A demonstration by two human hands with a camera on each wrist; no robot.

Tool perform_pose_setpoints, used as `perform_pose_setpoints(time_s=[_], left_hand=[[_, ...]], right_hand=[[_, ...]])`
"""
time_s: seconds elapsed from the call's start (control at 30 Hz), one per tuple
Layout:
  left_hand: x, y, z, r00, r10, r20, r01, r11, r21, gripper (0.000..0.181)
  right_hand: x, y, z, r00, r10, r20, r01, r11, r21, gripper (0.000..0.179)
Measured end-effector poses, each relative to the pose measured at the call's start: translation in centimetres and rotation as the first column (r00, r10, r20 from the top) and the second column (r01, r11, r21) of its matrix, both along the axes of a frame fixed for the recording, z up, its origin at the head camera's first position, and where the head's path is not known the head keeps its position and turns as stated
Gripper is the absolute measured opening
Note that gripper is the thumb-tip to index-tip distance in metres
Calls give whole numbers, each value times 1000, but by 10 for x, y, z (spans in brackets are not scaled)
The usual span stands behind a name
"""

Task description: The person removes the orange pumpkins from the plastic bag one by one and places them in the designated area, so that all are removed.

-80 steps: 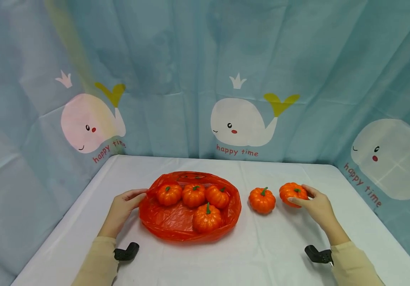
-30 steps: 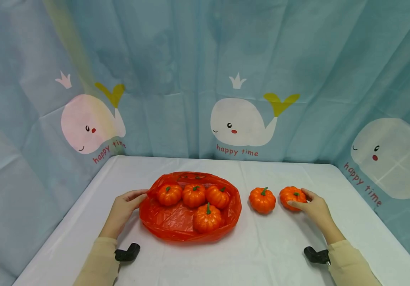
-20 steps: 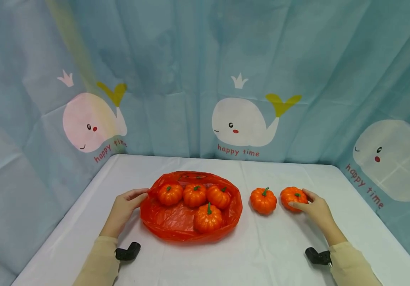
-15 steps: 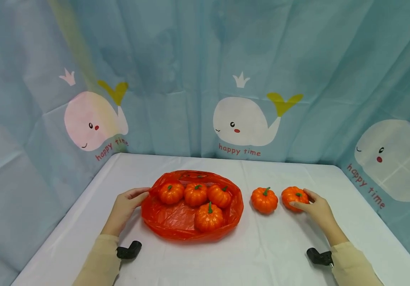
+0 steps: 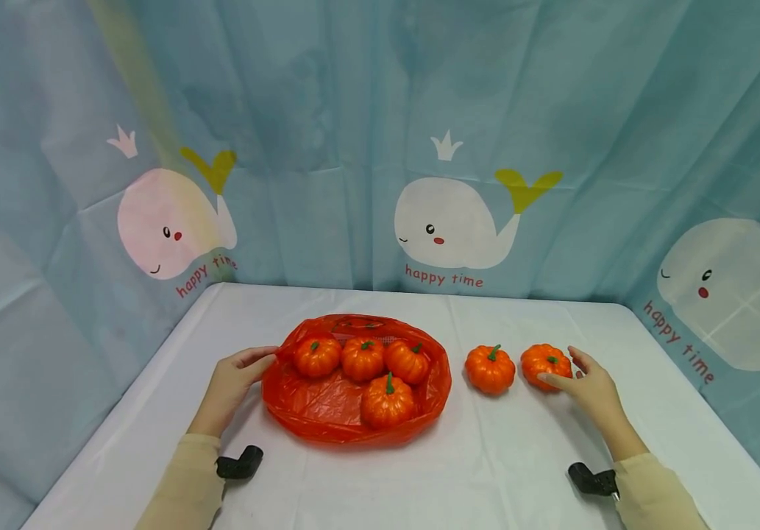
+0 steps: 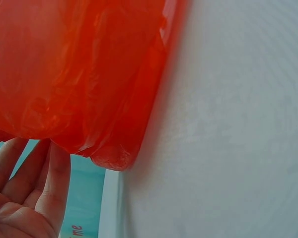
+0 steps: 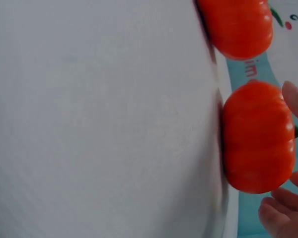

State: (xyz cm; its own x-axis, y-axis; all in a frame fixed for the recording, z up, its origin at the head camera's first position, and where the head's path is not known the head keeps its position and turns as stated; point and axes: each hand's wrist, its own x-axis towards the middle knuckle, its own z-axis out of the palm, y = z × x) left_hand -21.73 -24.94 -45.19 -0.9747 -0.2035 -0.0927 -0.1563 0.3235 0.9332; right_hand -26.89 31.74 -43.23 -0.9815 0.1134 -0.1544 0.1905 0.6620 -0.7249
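A red plastic bag (image 5: 323, 408) lies with its mouth spread wide, holding several small orange pumpkins (image 5: 386, 405). My left hand (image 5: 229, 386) pinches the bag's left rim between thumb and index finger; the left wrist view has its other fingers (image 6: 53, 188) extended below the bag (image 6: 79, 74). Right of the bag, two more pumpkins rest on the table, the inner one (image 5: 488, 370) upright and the outer one (image 5: 541, 366) next to my right hand (image 5: 593, 386). That hand's thumb overlaps the outer pumpkin (image 7: 258, 139), while its fingers (image 7: 275, 213) are spread loosely off the side.
A white cloth covers the table (image 5: 432, 482). Behind and at both sides hangs a blue curtain (image 5: 313, 213) printed with whales. Black wrist-worn pieces (image 5: 240, 464) stick out inward from both sleeves.
My right hand has lowered the outer pumpkin onto the table, and its fingers have since opened away from it. The left hand stays at the bag's rim.
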Motion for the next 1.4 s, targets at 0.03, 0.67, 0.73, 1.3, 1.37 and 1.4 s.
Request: perform_pose_setpoints(time_s=[0.03,0.67,0.73,1.3,1.37,1.4], left_hand=[[0,0,0,1000,1,1,-1,1000,-1,58],[0,-1,1,1000,-1,2,1,1000,-6,55],[0,-2,1,1000,-4,1,4,1000,-7,56],[0,-1,-1,1000,-15,-10,15,1000,1,57],[0,-1,-1,1000,-16,-11,16,1000,-1,58],[0,-1,-1,1000,-16,-10,16,1000,-1,57]], right_hand=[[2,-1,1,1000,-12,-7,12,1000,6,98],[39,-46,40,964,-46,-263,23,996,-89,82],[41,-51,43,961,-49,-272,24,995,-93,82],[58,-108,55,952,100,-290,-159,969,-187,78],[59,-114,56,952,113,-284,-172,965,-196,79],[60,-117,56,951,117,-285,-178,964,-198,79]])
